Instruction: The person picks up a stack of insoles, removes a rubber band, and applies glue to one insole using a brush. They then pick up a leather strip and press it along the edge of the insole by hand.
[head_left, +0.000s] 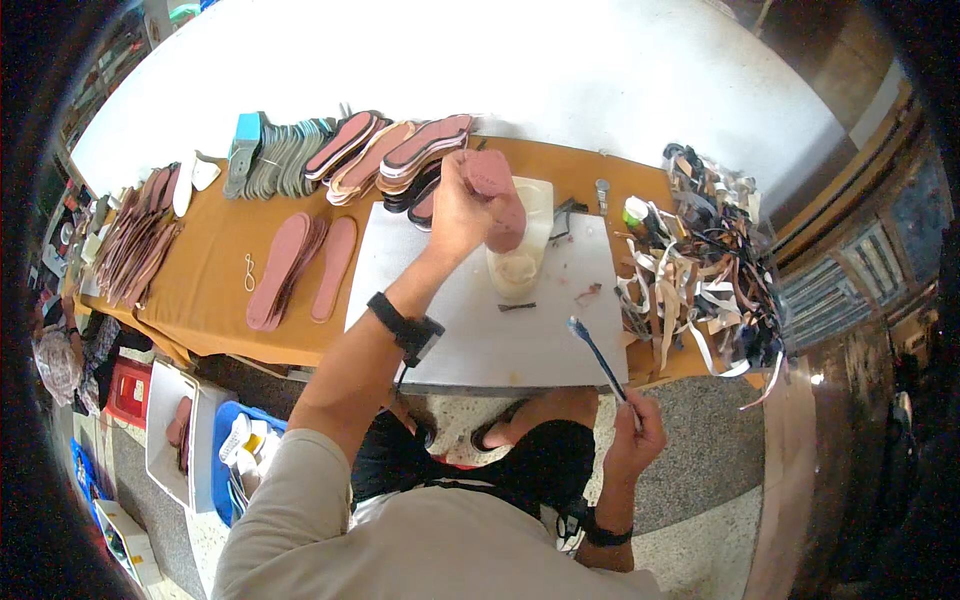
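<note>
My left hand (462,215) grips a dusty-red insole (508,222), raised over the white board on the table. Partly behind the insole is a cream, elongated shallow dish (515,278) with yellowish residue in its near end. Off the board's near right corner, my right hand (636,436) is closed around the handle of a slim blue brush (592,352). Its pale bristle end points up and away from me, over the white board (440,330). Dark scraps (518,307) lie beside the dish.
Red insoles (280,270) lie in a stack left of the board. Layered insoles (425,145) and grey-green pieces (275,165) line the back. A heap of straps and strips (700,270) covers the right end. Bins (185,440) stand on the floor at left.
</note>
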